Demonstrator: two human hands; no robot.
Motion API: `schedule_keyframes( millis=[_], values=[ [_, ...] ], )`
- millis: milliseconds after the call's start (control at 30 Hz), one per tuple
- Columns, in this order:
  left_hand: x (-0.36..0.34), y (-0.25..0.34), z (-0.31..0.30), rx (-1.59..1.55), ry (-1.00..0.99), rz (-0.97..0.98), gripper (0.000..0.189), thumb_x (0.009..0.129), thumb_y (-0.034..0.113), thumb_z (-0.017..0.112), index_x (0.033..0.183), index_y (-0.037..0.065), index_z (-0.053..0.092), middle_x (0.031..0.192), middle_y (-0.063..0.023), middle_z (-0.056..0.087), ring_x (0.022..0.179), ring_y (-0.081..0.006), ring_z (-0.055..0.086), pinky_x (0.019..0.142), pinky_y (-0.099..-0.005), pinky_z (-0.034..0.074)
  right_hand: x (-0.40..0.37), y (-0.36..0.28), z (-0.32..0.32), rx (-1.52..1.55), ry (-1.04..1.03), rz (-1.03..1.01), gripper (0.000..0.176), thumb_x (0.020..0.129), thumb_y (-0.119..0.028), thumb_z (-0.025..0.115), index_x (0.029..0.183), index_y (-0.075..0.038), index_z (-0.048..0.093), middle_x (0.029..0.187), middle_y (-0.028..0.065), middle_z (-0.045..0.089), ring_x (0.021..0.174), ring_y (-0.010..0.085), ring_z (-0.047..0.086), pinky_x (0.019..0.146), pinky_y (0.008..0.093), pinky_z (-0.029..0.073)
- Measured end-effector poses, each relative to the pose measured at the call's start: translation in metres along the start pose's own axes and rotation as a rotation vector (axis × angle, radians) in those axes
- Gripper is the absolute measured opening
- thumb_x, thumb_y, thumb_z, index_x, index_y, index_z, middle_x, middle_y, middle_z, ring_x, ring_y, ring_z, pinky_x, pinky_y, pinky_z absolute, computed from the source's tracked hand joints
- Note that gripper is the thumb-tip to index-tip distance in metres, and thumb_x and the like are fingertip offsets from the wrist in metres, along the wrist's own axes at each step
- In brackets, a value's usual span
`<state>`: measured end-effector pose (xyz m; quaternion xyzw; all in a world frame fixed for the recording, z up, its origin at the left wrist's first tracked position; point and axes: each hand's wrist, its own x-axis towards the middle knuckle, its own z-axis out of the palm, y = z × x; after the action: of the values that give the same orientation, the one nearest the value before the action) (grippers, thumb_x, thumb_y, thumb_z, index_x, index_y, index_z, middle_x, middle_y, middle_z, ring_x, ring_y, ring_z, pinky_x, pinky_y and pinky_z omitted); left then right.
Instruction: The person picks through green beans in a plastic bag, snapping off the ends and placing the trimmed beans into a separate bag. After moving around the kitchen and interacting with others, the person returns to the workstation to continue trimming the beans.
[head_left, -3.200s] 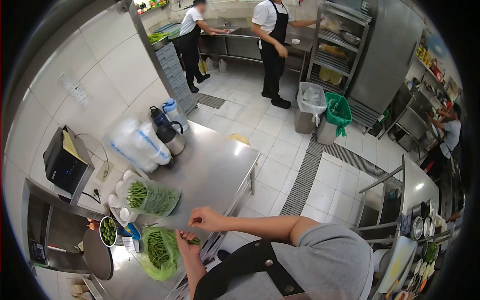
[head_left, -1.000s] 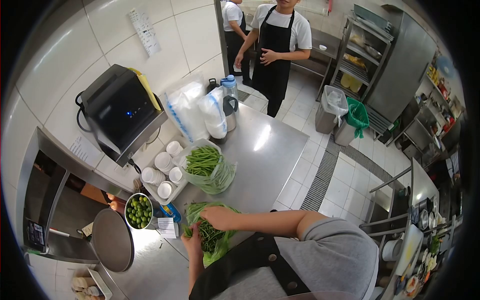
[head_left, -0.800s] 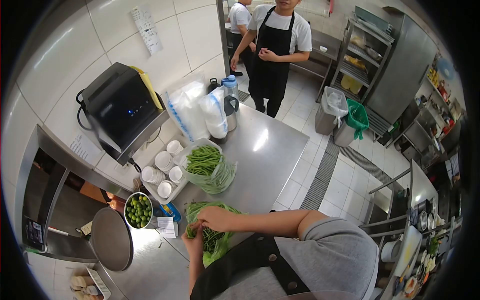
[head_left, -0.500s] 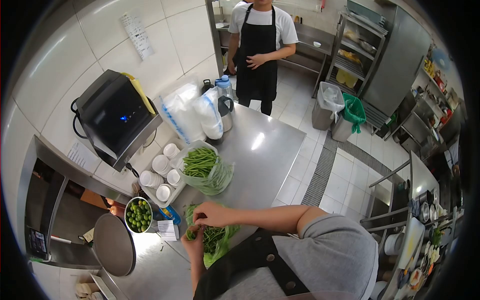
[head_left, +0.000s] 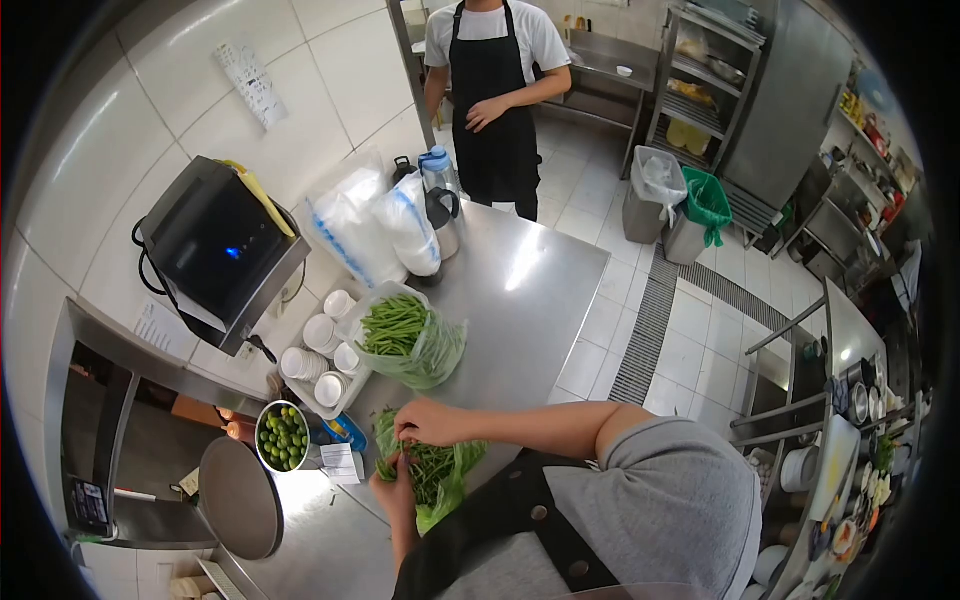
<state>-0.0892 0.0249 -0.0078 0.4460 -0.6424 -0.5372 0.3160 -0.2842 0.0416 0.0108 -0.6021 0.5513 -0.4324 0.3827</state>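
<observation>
The right hand and the left hand meet over the open green plastic bag of long green beans, which lies at the near edge of the stainless-steel bench. The fingers of the right hand are curled together and pinch the upper end of a single green bean. The left hand is closed around the lower end of the same bean, directly below the right hand and touching the bag. A second, clear plastic bag of green beans stands just beyond the first, apart from both hands. A round metal bowl of green limes sits to the left of the green bag, beside a tray of small white cups. A black box-shaped machine and white plastic sacks stand against the tiled wall. A person in a black apron stands at the far end of the bench.
</observation>
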Motion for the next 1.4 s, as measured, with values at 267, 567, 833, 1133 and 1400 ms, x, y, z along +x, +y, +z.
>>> schedule_keyframes(
  millis=[267, 567, 833, 1133, 1400],
  values=[
    [-0.005, 0.009, 0.014, -0.038, -0.030, -0.015, 0.014, 0.093, 0.011, 0.067, 0.094, -0.002, 0.071, 0.077, -0.0066, 0.073, 0.052, -0.0041, 0.043, 0.049, -0.0237, 0.034, 0.002, 0.036, 0.019, -0.296, 0.131, -0.092, 0.010, 0.088, -0.011, 0.058, 0.087, -0.001, 0.061, 0.087, 0.0162, 0.061, 0.091, 0.0377, 0.059, 0.080, 0.0453, 0.046],
    [0.003, -0.006, 0.011, -0.259, 0.207, -0.051, 0.015, 0.093, 0.014, 0.069, 0.098, 0.001, 0.066, 0.083, -0.0092, 0.072, 0.048, -0.0032, 0.040, 0.044, -0.0204, 0.028, 0.000, 0.060, 0.022, -0.216, -0.304, 0.034, 0.021, 0.085, -0.007, 0.060, 0.104, -0.001, 0.066, 0.097, 0.0166, 0.069, 0.081, 0.0287, 0.067, 0.071, 0.0391, 0.051],
    [0.015, 0.000, -0.008, -0.353, 0.385, 0.007, 0.010, 0.093, 0.012, 0.068, 0.095, 0.003, 0.065, 0.085, -0.0050, 0.070, 0.051, -0.0018, 0.039, 0.045, -0.0210, 0.024, -0.012, 0.039, 0.039, 0.505, -0.362, 0.265, 0.032, 0.089, -0.019, 0.072, 0.114, 0.000, 0.064, 0.091, 0.0063, 0.070, 0.082, 0.0121, 0.066, 0.075, 0.0290, 0.053],
    [0.012, 0.011, -0.005, -0.355, 0.361, -0.015, 0.011, 0.091, 0.013, 0.071, 0.089, 0.004, 0.066, 0.083, -0.0034, 0.069, 0.048, -0.0009, 0.035, 0.043, -0.0219, 0.022, -0.010, 0.042, 0.061, 0.299, -0.211, 0.183, 0.022, 0.087, -0.022, 0.073, 0.093, 0.000, 0.070, 0.077, 0.0072, 0.069, 0.069, 0.0115, 0.063, 0.062, 0.0309, 0.048],
    [0.015, 0.003, -0.019, -0.520, 0.395, -0.085, 0.012, 0.093, 0.014, 0.068, 0.090, 0.003, 0.064, 0.080, -0.0053, 0.068, 0.047, -0.0011, 0.034, 0.042, -0.0208, 0.022, -0.019, 0.034, 0.061, -0.086, -0.070, -0.092, 0.022, 0.091, -0.023, 0.065, 0.091, -0.001, 0.066, 0.082, 0.0131, 0.062, 0.080, 0.0325, 0.061, 0.072, 0.0412, 0.047]
  ],
)
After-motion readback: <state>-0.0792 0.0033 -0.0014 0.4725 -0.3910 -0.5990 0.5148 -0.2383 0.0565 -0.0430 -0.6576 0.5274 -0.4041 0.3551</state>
